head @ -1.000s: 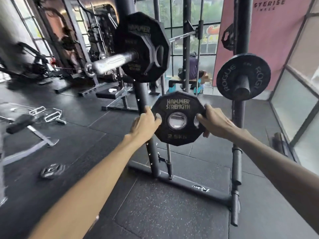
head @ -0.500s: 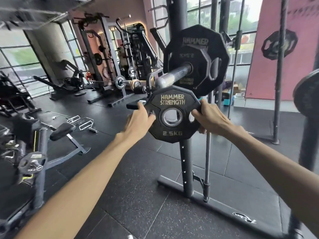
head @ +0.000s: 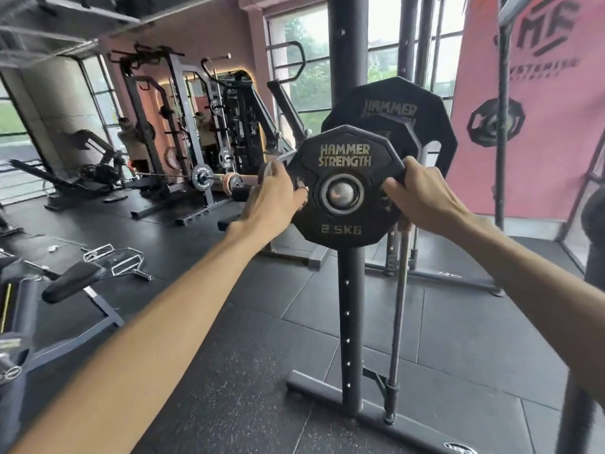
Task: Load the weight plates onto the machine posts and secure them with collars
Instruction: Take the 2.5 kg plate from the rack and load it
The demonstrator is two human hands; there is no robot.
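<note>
Head view. Left hand [head: 275, 194] clamped on the left rim of the 2.5 kg Hammer Strength plate [head: 345, 158], fingers curled round the edge and thumb on the front face. Right hand [head: 422, 194] likewise grips the right rim, thumb on the face. Plate upright, lettering toward the camera, held at chest height in front of the black rack upright [head: 348, 60].

The steel end of the bar sleeve [head: 342, 191] fills the plate's centre hole; how far the plate sits on it cannot be told. Two larger black plates [head: 399, 106] hang on the same sleeve just behind. A chrome guide rod [head: 401, 306] runs down beside the upright to the base. Pink banner [head: 540, 142] at right.
</note>
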